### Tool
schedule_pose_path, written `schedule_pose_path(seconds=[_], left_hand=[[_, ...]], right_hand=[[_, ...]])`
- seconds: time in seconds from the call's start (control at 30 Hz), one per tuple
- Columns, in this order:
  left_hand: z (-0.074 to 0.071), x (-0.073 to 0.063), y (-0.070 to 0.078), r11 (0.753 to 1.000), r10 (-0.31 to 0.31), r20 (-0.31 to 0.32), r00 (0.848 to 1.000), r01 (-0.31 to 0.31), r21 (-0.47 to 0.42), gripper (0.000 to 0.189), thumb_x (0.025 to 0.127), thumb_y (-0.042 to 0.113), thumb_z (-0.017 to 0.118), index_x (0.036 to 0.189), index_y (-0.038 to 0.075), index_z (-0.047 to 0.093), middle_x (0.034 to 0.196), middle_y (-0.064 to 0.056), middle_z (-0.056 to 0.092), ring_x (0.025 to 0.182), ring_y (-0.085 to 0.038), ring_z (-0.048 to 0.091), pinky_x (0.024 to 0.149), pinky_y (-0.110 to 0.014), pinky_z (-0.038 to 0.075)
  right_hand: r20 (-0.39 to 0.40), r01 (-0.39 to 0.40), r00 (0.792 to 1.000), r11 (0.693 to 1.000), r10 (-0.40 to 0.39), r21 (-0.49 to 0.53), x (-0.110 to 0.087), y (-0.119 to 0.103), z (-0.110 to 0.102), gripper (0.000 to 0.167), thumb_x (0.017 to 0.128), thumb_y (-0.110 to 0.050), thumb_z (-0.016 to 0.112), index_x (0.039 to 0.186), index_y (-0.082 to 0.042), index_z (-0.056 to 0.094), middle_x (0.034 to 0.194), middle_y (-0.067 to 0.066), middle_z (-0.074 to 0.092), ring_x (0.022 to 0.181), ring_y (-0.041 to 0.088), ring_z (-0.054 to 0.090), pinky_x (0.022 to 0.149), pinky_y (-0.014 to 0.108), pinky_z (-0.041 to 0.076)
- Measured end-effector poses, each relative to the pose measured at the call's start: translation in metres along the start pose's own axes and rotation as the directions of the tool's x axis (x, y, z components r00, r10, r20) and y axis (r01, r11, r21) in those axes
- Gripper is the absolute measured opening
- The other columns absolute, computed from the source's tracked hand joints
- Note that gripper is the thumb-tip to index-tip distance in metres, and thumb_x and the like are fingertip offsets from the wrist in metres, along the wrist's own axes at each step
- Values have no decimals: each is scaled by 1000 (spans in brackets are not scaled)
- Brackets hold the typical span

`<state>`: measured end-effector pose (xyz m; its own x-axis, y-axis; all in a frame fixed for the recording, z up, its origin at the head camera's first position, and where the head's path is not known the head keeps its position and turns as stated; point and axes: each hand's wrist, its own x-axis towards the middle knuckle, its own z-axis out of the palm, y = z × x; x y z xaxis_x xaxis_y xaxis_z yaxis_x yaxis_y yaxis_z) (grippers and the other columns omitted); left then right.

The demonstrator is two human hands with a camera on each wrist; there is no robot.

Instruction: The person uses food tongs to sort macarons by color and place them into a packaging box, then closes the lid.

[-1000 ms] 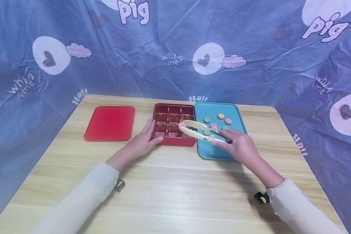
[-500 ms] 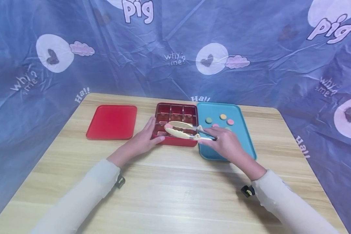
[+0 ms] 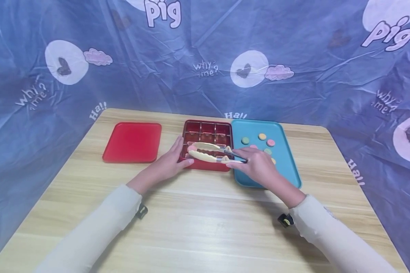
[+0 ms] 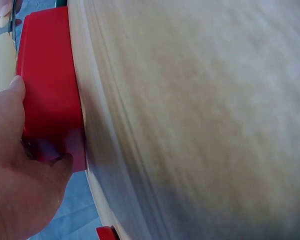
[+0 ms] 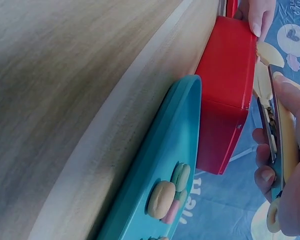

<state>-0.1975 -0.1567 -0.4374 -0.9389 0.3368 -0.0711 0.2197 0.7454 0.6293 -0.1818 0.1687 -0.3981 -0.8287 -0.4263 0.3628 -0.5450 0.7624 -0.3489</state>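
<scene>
My right hand [image 3: 257, 165] grips a pair of tongs [image 3: 205, 154] with cream, scalloped ends. Between the tong tips is a pink macaron [image 3: 192, 148], over the front left compartment of a dark red box [image 3: 206, 165] with a divided insert. Fairly straight fingers of my left hand [image 3: 169, 163] rest along the box's left side, the thumb at its front edge. In the left wrist view, that thumb touches the top of the red front wall [image 4: 50, 75]. To the right, a blue tray [image 3: 249, 181] holds several green, pink and yellow macarons [image 5: 161, 199], partly hidden by my right hand.
A flat red lid [image 3: 132, 142] lies on the wooden table [image 3: 191, 227] at the left, apart from the box. The tray stands close against the box's right side. Behind the table's back edge hangs a blue printed cloth [image 3: 150, 76].
My right hand has carried the tongs and pink macaron leftward from the box's right part to its front left compartment. My left hand stays at the box; the view shifts slightly.
</scene>
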Motion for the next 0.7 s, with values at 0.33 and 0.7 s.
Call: schedule_pose_path(seconds=[0.33,0.7], left_hand=[[0,0,0,1000,-2,4,1000,2,-10,100,97,57,58,163,21,-8,171,-2,-9,154,-34,18,121,-55,27],[1,0,0,1000,12,-7,1000,-12,3,99,97,58,56,163,20,-7,171,-3,-8,154,-34,20,121,-54,27]], right_hand=[[35,-38,999,999,38,-9,4,-2,0,58,79,-46,83,126,-14,73,121,14,73,117,33,66,42,27,39],[48,-50,998,999,51,-8,5,-3,-3,58,80,-47,83,126,-14,73,124,16,72,120,36,64,41,30,38]])
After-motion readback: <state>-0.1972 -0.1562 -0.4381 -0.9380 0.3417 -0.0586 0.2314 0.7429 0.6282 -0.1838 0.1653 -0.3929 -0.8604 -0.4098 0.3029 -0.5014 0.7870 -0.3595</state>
